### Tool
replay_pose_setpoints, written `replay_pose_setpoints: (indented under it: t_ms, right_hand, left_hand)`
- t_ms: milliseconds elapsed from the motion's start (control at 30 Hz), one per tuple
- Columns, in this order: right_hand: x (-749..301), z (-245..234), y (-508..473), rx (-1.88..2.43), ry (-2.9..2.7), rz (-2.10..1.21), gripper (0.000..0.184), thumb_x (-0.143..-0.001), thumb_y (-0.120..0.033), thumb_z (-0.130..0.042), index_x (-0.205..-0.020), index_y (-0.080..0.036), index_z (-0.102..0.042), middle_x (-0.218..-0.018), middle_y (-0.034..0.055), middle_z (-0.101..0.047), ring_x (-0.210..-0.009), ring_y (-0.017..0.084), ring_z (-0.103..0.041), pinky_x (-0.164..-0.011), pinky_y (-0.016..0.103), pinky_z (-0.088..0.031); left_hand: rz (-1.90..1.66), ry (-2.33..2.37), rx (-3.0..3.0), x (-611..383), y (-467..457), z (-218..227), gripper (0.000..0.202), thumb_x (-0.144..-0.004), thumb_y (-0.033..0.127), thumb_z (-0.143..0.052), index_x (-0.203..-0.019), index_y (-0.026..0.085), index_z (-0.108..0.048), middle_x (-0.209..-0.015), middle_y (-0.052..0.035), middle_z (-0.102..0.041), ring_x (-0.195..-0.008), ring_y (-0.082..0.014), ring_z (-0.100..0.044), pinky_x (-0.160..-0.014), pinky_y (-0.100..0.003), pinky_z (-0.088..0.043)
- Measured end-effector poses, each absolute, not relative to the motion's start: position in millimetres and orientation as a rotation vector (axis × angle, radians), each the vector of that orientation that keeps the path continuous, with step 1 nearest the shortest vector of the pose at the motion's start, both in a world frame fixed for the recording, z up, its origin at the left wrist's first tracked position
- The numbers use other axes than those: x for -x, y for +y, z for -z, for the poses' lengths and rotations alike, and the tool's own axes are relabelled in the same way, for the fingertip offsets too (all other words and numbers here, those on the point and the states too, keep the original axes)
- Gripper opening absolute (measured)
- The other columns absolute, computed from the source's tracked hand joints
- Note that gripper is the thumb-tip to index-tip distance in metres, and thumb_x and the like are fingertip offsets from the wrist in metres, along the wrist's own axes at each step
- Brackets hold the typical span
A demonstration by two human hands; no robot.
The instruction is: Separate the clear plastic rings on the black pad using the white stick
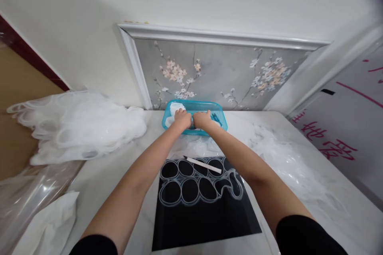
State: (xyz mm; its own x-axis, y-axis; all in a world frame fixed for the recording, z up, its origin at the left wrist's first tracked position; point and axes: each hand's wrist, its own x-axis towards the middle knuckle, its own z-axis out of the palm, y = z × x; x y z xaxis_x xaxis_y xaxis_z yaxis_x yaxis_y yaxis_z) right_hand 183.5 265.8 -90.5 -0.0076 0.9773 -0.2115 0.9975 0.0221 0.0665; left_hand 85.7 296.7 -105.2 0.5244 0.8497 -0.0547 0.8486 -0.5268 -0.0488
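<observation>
Nearest to me lay the black mat [203, 211] on the pale marble table [98, 183], and on it the clear plastic sheet of rings [199, 185], its punched holes showing dark against the mat. A slim white stick-like tool [204, 165] rested across the upper row of rings, untouched. A crumpled white cloth or paper [50, 219] sat at my near left, and loose clear film [287, 159] spread along the right side of the table.

Past the mat, both my arms stretched out to the blue basket [195, 106] standing at the far edge of the table against the flowered panel [215, 71]. My left hand [182, 118] and my right hand [202, 118] sat side by side, knuckles up, fingers curled down into the basket and closed on the white material [176, 107] inside it; I could not tell exactly what each hand had pinched, since the fingertips were hidden under the backs of my hands.

I judged that the grip wanted to be gentle and even, both hands working together, so that the thin stuff did not tear or snag on the basket's rim. I also judged that my forearms needed to stay lifted over the ring sheet, or they might drag it and the tool off the mat.

Farther left, a big heap of clear ring scrap [80, 125] rested by the wall.
</observation>
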Motion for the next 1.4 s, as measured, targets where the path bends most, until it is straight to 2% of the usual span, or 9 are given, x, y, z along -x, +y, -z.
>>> replay_pose_setpoints:
  t_ms: [500, 667, 800, 867, 933, 1000, 1100, 1233, 1400]
  right_hand:
    - [-195, 97, 271, -1.961, 2.176, 0.21, 0.029, -0.079, -0.016, -0.06, -0.107, -0.017, -0.067, -0.109, 0.016, -0.069, -0.109, 0.031, -0.061, -0.101, 0.058, -0.031]
    - [-196, 81, 264, -1.999, 2.2, 0.196, 0.033, -0.074, -0.026, -0.068, -0.105, -0.015, -0.067, -0.11, 0.0165, -0.068, -0.109, 0.034, -0.06, -0.097, 0.054, -0.037]
    - [-201, 58, 227, -2.078, 2.357, 0.071, 0.036, -0.087, -0.034, -0.054, -0.118, -0.017, -0.059, -0.12, 0.0136, -0.064, -0.118, 0.03, -0.053, -0.094, 0.042, -0.04]
    - [-206, 59, 192, -2.098, 2.487, 0.094, 0.032, -0.092, -0.037, -0.044, -0.113, -0.02, -0.061, -0.112, 0.0097, -0.067, -0.105, 0.023, -0.06, -0.085, 0.032, -0.043]
    - [-211, 72, 152, -2.059, 2.499, 0.246, 0.027, -0.088, -0.039, -0.051, -0.095, -0.019, -0.066, -0.093, 0.0079, -0.071, -0.086, 0.021, -0.065, -0.073, 0.028, -0.043]
    - [-216, 93, 117, -2.022, 2.387, 0.383, 0.024, -0.077, -0.04, -0.065, -0.088, -0.019, -0.067, -0.086, 0.0086, -0.071, -0.08, 0.024, -0.064, -0.065, 0.028, -0.04]
    - [-219, 120, 86, -1.975, 2.36, 0.536, 0.017, -0.081, -0.035, -0.059, -0.079, -0.018, -0.065, -0.079, 0.0072, -0.07, -0.073, 0.021, -0.063, -0.06, 0.027, -0.037]
    - [-230, 123, 71, -2.041, 2.469, 0.551, 0.022, -0.09, -0.031, -0.045, -0.085, -0.018, -0.062, -0.083, 0.0063, -0.068, -0.075, 0.018, -0.061, -0.064, 0.026, -0.038]
    - [-267, 112, 26, -2.134, 2.664, 0.728, 0.028, -0.091, -0.041, -0.041, -0.083, -0.02, -0.058, -0.078, 0.0035, -0.064, -0.074, 0.018, -0.056, -0.07, 0.03, -0.041]
  left_hand:
    - [-0.211, -1.502, 2.758, -88, 298, 103, 0.028, -0.089, 0.035, -0.057, -0.107, 0.014, -0.06, -0.113, -0.0083, -0.06, -0.105, -0.0214, -0.057, -0.09, -0.044, -0.047]
    - [-0.167, -1.531, 2.752, -87, 295, 99, 0.032, -0.086, 0.039, -0.06, -0.105, 0.014, -0.061, -0.113, -0.009, -0.06, -0.108, -0.0231, -0.055, -0.092, -0.044, -0.045]
    - [-0.017, -1.529, 2.752, -78, 279, 78, 0.036, -0.075, 0.041, -0.07, -0.1, 0.015, -0.066, -0.112, -0.013, -0.061, -0.114, -0.0308, -0.05, -0.092, -0.04, -0.042]
    - [0.117, -1.514, 2.74, -65, 258, 66, 0.037, -0.078, 0.042, -0.065, -0.105, 0.016, -0.065, -0.116, -0.0135, -0.058, -0.116, -0.032, -0.047, -0.095, -0.039, -0.039]
    - [0.245, -1.478, 2.744, -44, 224, 61, 0.039, -0.085, 0.043, -0.057, -0.113, 0.017, -0.062, -0.115, -0.0121, -0.056, -0.114, -0.0297, -0.047, -0.096, -0.039, -0.038]
    - [0.288, -1.384, 2.837, -18, 180, 68, 0.033, -0.086, 0.047, -0.054, -0.103, 0.021, -0.065, -0.102, -0.0072, -0.059, -0.105, -0.025, -0.051, -0.091, -0.035, -0.04]
    - [0.12, -1.224, 3.122, 24, 116, 97, 0.03, -0.081, 0.049, -0.059, -0.083, 0.021, -0.065, -0.088, -0.0059, -0.057, -0.091, -0.0245, -0.052, -0.079, -0.035, -0.042]
    - [0.036, -1.38, 3.142, 66, 64, 131, 0.026, -0.081, 0.045, -0.06, -0.08, 0.019, -0.06, -0.089, -0.0057, -0.056, -0.09, -0.0238, -0.051, -0.076, -0.034, -0.041]
    - [0.056, -1.46, 3.214, 95, 27, 127, 0.023, -0.082, 0.04, -0.058, -0.073, 0.019, -0.056, -0.089, -0.0049, -0.054, -0.09, -0.0223, -0.05, -0.077, -0.034, -0.04]
